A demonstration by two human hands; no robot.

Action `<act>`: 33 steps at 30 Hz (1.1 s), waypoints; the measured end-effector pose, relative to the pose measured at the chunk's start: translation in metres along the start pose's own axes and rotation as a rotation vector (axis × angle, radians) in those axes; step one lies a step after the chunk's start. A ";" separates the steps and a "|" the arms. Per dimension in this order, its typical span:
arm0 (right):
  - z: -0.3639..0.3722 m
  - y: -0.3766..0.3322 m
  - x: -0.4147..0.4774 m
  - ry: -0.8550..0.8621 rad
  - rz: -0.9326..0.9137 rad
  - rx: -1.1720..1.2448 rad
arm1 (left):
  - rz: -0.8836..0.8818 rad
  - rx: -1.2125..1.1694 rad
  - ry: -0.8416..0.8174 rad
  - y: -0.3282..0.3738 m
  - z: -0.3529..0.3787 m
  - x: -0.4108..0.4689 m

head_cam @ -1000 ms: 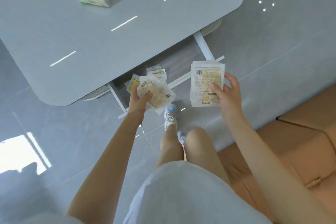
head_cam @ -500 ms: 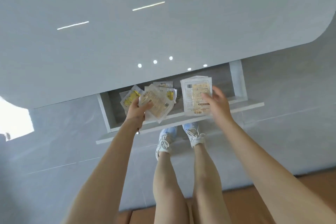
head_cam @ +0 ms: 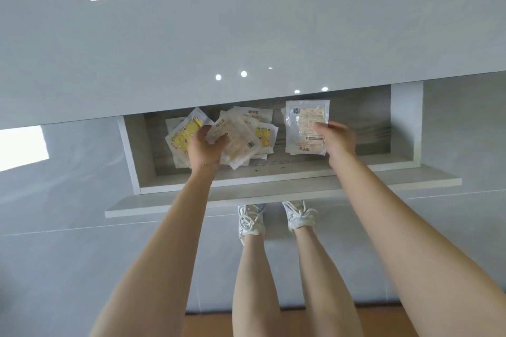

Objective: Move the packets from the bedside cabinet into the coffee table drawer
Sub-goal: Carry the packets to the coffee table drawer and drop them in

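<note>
While the coffee table drawer (head_cam: 405, 123) stands pulled out beneath the glossy grey table top (head_cam: 246, 35), we start far left, where a bright patch of light (head_cam: 22, 148) sits on the grey floor (head_cam: 68, 227). Moving in, the left hand (head_cam: 204, 149) is over the drawer's left half. Its fingers are curled and its thumb is clamped across a fan of packets (head_cam: 235, 139), a yellow-printed one sticking out to the left and pale ones splaying right. Just behind and right of that fan, more packets (head_cam: 254, 113) lie overlapping on the wood-grain drawer bottom.

Centre-right now: a neat stack of clear packets (head_cam: 305, 117), printed side up, sits inside the drawer, just apart from the pile. The right hand (head_cam: 338, 139) is at that stack's right edge with its fingertips overlapping it, but it's smeared with blur. Pinching or merely touching, I can't tell. Beyond it comes the drawer's pale right wall. Down below the drawer front, two white trainers (head_cam: 250, 217) stand side by side on the floor.
</note>
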State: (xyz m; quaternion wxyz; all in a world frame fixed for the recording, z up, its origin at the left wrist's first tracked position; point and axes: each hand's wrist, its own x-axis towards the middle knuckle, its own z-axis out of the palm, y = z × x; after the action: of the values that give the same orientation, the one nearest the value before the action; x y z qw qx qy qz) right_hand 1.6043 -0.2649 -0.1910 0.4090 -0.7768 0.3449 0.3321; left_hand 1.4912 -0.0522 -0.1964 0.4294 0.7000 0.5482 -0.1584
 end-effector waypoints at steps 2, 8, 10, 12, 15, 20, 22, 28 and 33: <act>0.002 0.001 0.001 -0.008 0.002 -0.046 | 0.023 0.031 0.020 -0.002 0.000 0.001; -0.003 0.005 -0.014 0.040 -0.177 -0.296 | 0.203 0.216 0.079 0.005 -0.015 -0.009; -0.012 0.000 -0.031 0.037 -0.282 -0.376 | 0.241 0.313 0.069 0.013 -0.026 -0.022; -0.025 -0.009 -0.054 -0.020 -0.375 -0.470 | 0.251 0.422 0.007 0.023 -0.038 -0.042; -0.050 -0.028 -0.098 -0.124 -0.580 -0.898 | 0.320 0.574 -0.074 0.037 -0.061 -0.081; -0.079 -0.064 -0.182 -0.214 -0.735 -1.213 | 0.407 0.762 -0.162 0.061 -0.102 -0.155; -0.085 -0.073 -0.212 -0.245 -0.752 -1.266 | 0.428 0.841 -0.207 0.065 -0.119 -0.189; -0.101 -0.078 -0.289 -0.252 -0.791 -1.387 | 0.451 0.813 -0.049 0.055 -0.171 -0.257; -0.113 -0.071 -0.351 -0.312 -0.881 -1.495 | 0.395 0.767 0.032 0.033 -0.211 -0.312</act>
State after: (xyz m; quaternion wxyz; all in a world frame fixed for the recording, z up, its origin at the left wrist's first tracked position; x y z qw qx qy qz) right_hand 1.4984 -0.2390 0.1678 -0.0732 -0.8494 -0.3532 0.3853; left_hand 1.3599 -0.0868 0.1563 0.1515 0.9028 0.3117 -0.2545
